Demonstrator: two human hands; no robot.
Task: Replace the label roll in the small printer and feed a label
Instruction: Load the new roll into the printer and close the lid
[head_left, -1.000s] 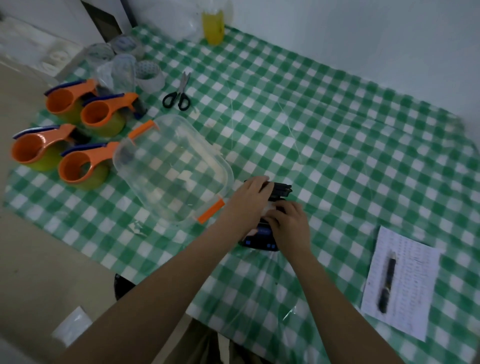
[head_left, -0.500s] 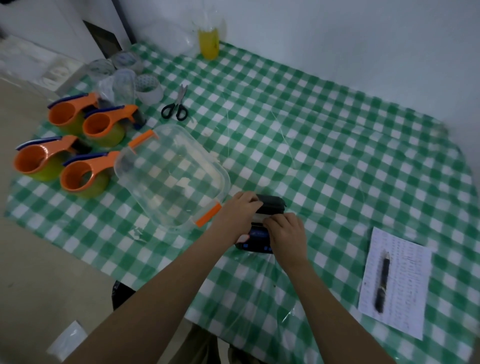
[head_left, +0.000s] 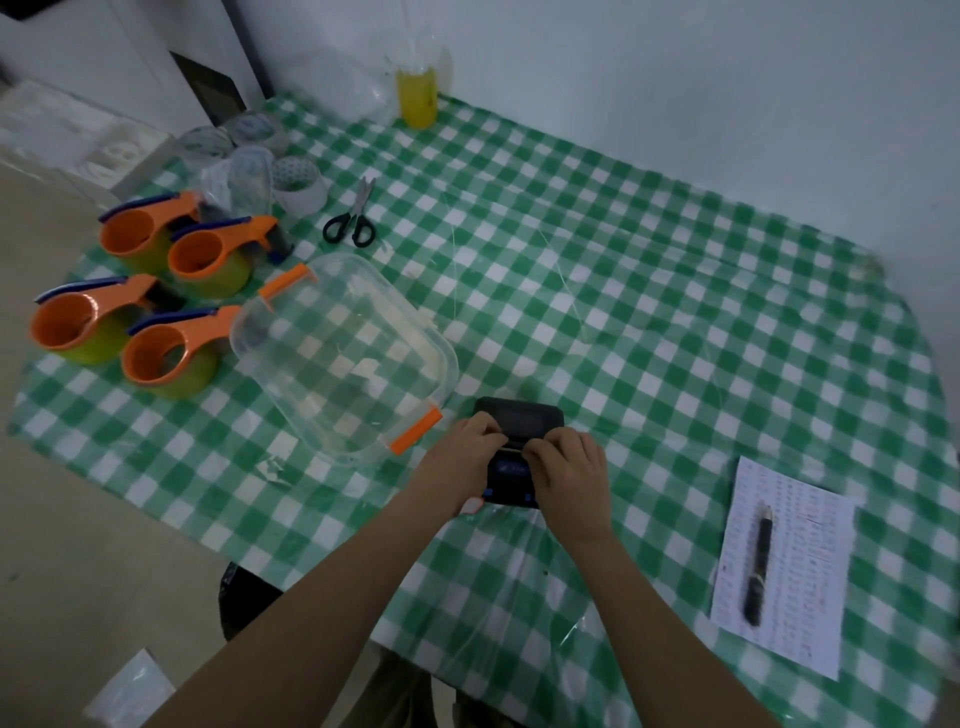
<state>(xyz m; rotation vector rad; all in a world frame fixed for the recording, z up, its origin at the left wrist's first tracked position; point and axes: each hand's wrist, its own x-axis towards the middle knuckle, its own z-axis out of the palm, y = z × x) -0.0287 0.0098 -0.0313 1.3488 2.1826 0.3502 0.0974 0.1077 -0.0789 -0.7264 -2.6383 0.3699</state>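
Note:
A small black label printer lies on the green checked tablecloth near the front edge, its lid lying flat toward the far side. My left hand grips its left side, fingertips curled on the seam between lid and body. My right hand holds the right side, fingers pressing on the same seam. The printer's lower body with blue buttons shows between my hands. No label roll can be seen; the inside is hidden by my fingers.
A clear plastic box with orange clips sits just left of the printer. Several orange tape dispensers stand at the left, scissors and tape rolls behind. A printed sheet with a pen lies at right. A yellow bottle stands at the back.
The printer's raised lid has come down flat. Both hands have shifted onto the seam at the printer's middle, one on each side.

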